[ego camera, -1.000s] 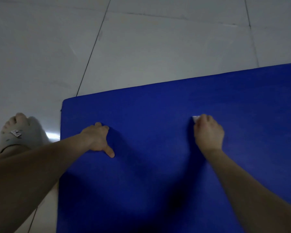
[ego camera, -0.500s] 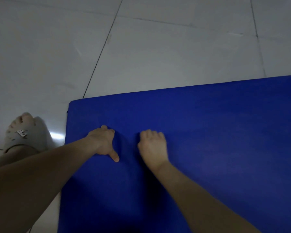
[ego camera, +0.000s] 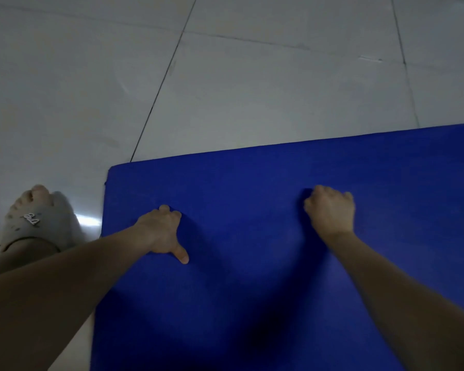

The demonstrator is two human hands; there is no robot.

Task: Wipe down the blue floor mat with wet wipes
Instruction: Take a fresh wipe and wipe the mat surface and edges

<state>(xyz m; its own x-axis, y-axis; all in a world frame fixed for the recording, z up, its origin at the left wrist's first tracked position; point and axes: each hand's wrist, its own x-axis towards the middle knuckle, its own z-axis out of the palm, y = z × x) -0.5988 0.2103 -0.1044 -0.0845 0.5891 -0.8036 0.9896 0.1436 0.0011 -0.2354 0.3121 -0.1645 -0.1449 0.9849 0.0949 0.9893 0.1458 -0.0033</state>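
Observation:
The blue floor mat [ego camera: 252, 180] lies flat on the tiled floor and fills the lower right of the view; its far left corner shows. My left hand [ego camera: 161, 231] rests on the mat near its left edge, thumb stretched out toward me, fingers bent down onto the surface. My right hand [ego camera: 331, 212] presses on the mat further right with its fingers curled under. The wet wipe is hidden beneath that hand; no white shows around it now.
Pale grey floor tiles [ego camera: 252, 89] with dark grout lines spread beyond the mat's far and left edges. My left foot in a grey sandal [ego camera: 35, 220] stands on the tiles just left of the mat.
My right hand swept left across the mat until it was beside my left hand, then back to the right. The white wipe edge seen earlier is now covered. My left hand stayed put.

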